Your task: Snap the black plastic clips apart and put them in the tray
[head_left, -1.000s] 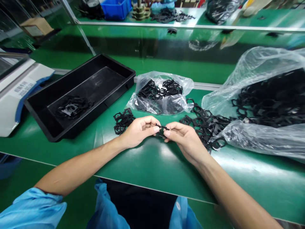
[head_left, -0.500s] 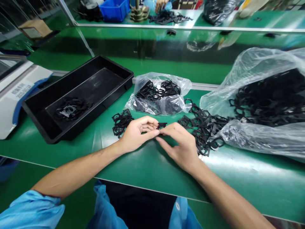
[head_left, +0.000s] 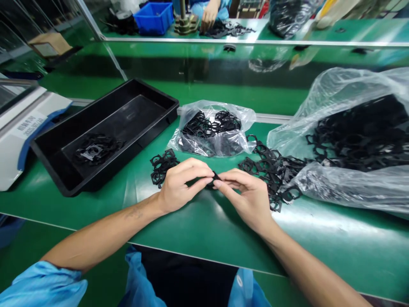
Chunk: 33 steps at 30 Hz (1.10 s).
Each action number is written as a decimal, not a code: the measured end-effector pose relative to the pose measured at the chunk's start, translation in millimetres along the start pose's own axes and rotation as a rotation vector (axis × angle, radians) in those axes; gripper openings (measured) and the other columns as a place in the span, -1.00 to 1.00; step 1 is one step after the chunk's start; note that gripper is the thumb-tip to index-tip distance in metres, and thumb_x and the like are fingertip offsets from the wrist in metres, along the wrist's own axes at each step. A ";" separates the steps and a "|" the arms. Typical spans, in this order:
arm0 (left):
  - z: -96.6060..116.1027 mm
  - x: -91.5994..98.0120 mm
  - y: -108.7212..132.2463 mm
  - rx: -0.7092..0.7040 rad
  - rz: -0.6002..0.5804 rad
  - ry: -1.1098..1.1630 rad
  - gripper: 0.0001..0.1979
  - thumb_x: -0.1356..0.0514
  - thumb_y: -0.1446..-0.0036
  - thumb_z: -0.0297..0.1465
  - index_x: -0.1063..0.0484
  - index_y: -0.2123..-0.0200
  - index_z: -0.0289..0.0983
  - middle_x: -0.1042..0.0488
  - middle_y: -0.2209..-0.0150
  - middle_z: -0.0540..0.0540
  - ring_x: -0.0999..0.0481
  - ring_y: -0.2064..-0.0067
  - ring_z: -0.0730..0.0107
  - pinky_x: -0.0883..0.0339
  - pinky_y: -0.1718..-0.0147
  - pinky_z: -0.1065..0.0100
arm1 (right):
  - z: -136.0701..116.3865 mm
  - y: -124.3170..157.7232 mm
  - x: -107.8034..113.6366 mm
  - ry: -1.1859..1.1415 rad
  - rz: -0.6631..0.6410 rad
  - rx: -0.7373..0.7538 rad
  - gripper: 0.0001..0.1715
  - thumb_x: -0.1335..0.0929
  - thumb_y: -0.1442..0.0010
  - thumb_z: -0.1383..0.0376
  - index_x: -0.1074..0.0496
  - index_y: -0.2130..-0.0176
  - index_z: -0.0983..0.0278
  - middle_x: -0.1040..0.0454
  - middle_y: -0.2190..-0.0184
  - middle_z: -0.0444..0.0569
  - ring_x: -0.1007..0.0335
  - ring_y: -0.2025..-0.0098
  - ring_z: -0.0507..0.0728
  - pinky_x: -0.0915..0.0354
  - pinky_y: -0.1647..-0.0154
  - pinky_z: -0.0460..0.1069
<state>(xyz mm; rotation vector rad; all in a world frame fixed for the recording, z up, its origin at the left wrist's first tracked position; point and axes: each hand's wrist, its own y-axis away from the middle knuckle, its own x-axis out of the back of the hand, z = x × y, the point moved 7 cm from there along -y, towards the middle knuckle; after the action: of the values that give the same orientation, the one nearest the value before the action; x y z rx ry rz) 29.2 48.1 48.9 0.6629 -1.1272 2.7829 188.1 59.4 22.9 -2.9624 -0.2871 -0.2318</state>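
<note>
A small black plastic part [head_left: 215,175] is pinched between the fingertips of both hands over the green table; the fingers cover most of it. My left hand [head_left: 183,183] grips it from the left, thumb below and fingers above. From the right, my right hand [head_left: 247,194] closes thumb and fingers on its other side. Just left of my left hand lies a small pile of black ring-shaped parts [head_left: 162,164]. A larger loose heap of such black parts [head_left: 266,164] spreads behind and beside my right hand.
A clear bag of black ring parts [head_left: 212,128] lies behind my hands. At right a bigger clear bag [head_left: 335,183] spills similar parts. A black tray [head_left: 128,149] with several parts stands left, beside a white-and-blue machine [head_left: 22,132]. Across the bench, another person's hand [head_left: 210,15] touches black parts.
The black part has been turned between my fingers. My right thumb and fingers have shifted their hold on it. The other person's hand across the bench has come further into view.
</note>
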 end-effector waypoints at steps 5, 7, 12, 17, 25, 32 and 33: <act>3.2 2.3 0.4 -0.066 0.030 -0.041 -0.92 -0.29 -0.19 -0.53 -0.55 0.24 -0.27 -0.61 0.28 -0.09 -0.60 0.22 0.42 -0.51 0.17 0.39 | -3.7 1.2 -1.0 -0.017 0.015 0.016 -0.84 -0.52 -0.13 0.19 -0.59 0.34 0.24 -0.55 0.39 -0.08 -0.57 0.40 0.07 -0.57 0.27 -0.04; 3.2 1.8 0.8 -0.071 0.025 -0.044 -0.92 -0.28 -0.20 -0.54 -0.55 0.26 -0.27 -0.61 0.28 -0.09 -0.60 0.22 0.43 -0.50 0.18 0.39 | -4.6 1.0 -0.6 -0.005 0.021 0.026 -0.84 -0.52 -0.14 0.19 -0.59 0.35 0.24 -0.55 0.39 -0.08 -0.56 0.40 0.06 -0.57 0.28 -0.05; -0.3 0.1 0.7 -0.024 0.001 -0.026 -0.95 -0.29 -0.20 -0.51 -0.54 0.27 -0.26 -0.61 0.29 -0.10 -0.60 0.21 0.40 -0.50 0.18 0.35 | -4.0 0.4 -0.3 0.029 0.016 0.031 -0.84 -0.51 -0.15 0.20 -0.59 0.36 0.25 -0.54 0.41 -0.08 -0.53 0.41 0.04 -0.56 0.32 -0.07; 0.1 0.3 1.3 -0.010 0.003 -0.005 -0.96 -0.29 -0.19 -0.50 -0.53 0.28 -0.27 -0.60 0.29 -0.10 -0.59 0.21 0.39 -0.49 0.18 0.34 | -6.4 1.6 -0.4 0.060 0.009 0.068 -0.91 -0.49 -0.16 0.27 -0.58 0.35 0.25 -0.54 0.40 -0.08 -0.52 0.42 0.03 -0.53 0.35 -0.09; -29.5 -12.6 5.6 0.431 -0.073 0.381 -0.88 -0.34 -0.14 -0.38 -0.51 0.26 -0.27 -0.55 0.38 -0.02 -0.56 0.34 0.46 -0.47 0.32 0.45 | -18.8 3.5 -0.1 0.234 -0.001 0.241 -0.93 -0.45 -0.22 0.32 -0.61 0.28 0.24 -0.60 0.39 -0.04 -0.53 0.35 0.09 -0.49 0.25 -0.01; -44.2 -19.7 10.3 0.638 -0.043 0.590 -0.74 -0.37 -0.11 -0.22 -0.54 0.26 -0.30 -0.59 0.36 -0.07 -0.59 0.38 0.43 -0.51 0.34 0.42 | 13.4 -3.7 2.6 -0.207 0.023 -0.199 -0.67 -0.55 -0.05 0.09 -0.55 0.32 0.27 -0.59 0.46 -0.07 -0.60 0.43 0.13 -0.53 0.35 0.00; -44.6 -20.2 10.7 0.647 -0.048 0.596 -0.73 -0.36 -0.12 -0.20 -0.54 0.26 -0.30 -0.59 0.37 -0.07 -0.60 0.38 0.41 -0.52 0.34 0.40 | 16.3 -4.4 3.8 -0.255 0.043 -0.242 -0.64 -0.57 -0.01 0.08 -0.54 0.33 0.28 -0.58 0.48 -0.08 -0.60 0.44 0.13 -0.53 0.35 0.00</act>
<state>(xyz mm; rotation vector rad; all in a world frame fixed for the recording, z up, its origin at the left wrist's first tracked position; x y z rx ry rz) 28.9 72.4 5.1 -0.1404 -0.0995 2.9576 193.1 67.1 8.3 -3.2354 -0.2408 0.1283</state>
